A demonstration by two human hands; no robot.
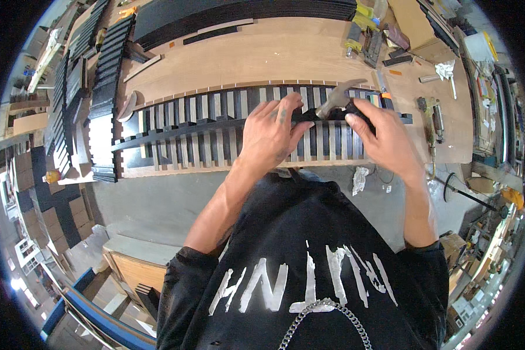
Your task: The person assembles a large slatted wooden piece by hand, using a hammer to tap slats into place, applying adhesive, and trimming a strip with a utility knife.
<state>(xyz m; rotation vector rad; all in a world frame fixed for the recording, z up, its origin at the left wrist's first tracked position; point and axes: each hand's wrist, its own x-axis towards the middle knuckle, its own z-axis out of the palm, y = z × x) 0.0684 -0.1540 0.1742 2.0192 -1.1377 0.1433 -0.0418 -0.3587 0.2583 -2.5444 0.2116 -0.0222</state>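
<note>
A long black panel with rows of grey slats [217, 144] lies on the wooden workbench in front of me. Across its middle runs a black notched strip [169, 132], resting over the slats. My left hand [272, 128] is closed on this strip, thumb on the near side and fingers over the top. A claw hammer [334, 101] is in my right hand [382, 131], its metal head lying over the strip between my two hands. The fingers partly hide the hammer's handle.
Stacked black slatted pieces [112, 70] stand at the left. Long black boards [245, 20] lie along the bench's far side. Yellow-green tools [353, 39] sit at the far right, beside crumpled white paper [445, 70]. The bench [227, 61] ends just in front of my body.
</note>
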